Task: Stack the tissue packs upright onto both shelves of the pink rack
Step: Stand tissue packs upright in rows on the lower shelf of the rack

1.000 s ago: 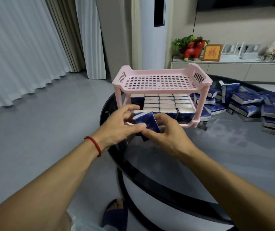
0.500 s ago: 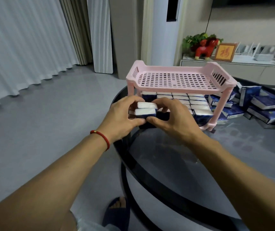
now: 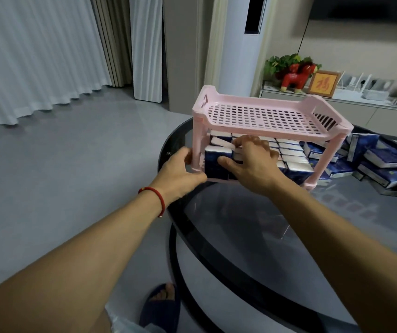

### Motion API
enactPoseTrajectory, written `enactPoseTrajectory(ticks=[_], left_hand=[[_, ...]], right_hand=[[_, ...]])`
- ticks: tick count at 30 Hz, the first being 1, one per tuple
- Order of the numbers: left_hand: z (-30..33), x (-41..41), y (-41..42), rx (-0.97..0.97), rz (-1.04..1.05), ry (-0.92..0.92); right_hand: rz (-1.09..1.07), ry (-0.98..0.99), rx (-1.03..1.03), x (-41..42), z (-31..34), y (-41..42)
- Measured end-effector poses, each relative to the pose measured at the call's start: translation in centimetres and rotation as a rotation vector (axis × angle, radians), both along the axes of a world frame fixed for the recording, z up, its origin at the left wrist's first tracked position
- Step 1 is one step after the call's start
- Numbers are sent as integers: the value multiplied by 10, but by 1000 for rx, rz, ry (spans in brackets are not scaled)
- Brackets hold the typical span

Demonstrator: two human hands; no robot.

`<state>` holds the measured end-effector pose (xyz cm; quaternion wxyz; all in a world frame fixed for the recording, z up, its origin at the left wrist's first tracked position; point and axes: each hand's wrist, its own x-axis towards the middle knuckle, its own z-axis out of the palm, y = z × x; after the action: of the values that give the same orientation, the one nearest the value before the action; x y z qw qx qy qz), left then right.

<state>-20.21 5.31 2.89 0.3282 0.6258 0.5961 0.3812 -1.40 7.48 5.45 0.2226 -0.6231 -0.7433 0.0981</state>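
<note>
The pink rack [image 3: 262,131] stands on the far left part of the round black glass table [image 3: 240,241]. Rows of upright blue-and-white tissue packs fill its lower shelf, and its top shelf carries none. One tissue pack [image 3: 215,168] stands upright in the lower shelf's front left corner. My right hand [image 3: 252,164] pinches it, thumb on its blue front and fingers over its white top. My left hand [image 3: 180,170] grips the rack's front left leg, with its thumb along the base beside the pack.
A loose heap of tissue packs [image 3: 385,164] lies on the table to the right of the rack. Grey floor and curtains are to the left. A low cabinet with a red figure [image 3: 296,78] stands behind. My slippered foot [image 3: 161,301] shows below the table edge.
The pack that both hands held in front of the rack now stands inside the lower shelf's front left corner. My left hand has shifted from the pack to the rack's leg.
</note>
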Motion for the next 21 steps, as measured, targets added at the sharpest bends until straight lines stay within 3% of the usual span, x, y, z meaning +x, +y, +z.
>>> enactPoseTrajectory(ticks=[8, 14, 21], left_hand=[[-4, 3, -1, 18, 3, 61], [-6, 3, -1, 18, -16, 80], [-7, 2, 0, 17, -28, 71]], right_hand=[[-35, -214, -141, -8, 5, 28], [-136, -323, 19, -14, -5, 26], [-139, -303, -81, -11, 4, 30]])
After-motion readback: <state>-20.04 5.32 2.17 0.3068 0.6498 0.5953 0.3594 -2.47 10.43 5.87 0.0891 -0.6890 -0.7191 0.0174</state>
